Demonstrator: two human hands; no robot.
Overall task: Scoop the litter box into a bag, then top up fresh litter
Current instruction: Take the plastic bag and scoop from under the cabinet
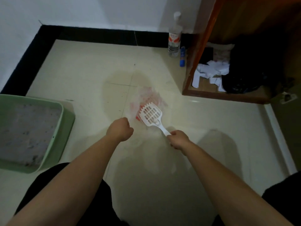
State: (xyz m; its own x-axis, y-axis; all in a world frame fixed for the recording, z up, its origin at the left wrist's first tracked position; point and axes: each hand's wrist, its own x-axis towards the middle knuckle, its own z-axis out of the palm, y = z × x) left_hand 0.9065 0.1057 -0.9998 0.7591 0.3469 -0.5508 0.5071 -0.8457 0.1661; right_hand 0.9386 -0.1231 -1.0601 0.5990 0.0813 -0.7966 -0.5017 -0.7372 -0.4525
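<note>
Head view: right hand [178, 139] grips the white scoop [150, 114] by its handle over the thin bag [147, 97], whose edge the curled left hand [121, 129] pinches.

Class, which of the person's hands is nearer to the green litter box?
Left. The left hand, pinching the bag, is just right of the litter box, apart from it; the right hand, gripping the scoop, is farther right.

The pale floor [81, 75] bears a green litter box [66, 132], a thin bag [149, 95], a bottle [174, 38] and a tube [182, 57].
</note>
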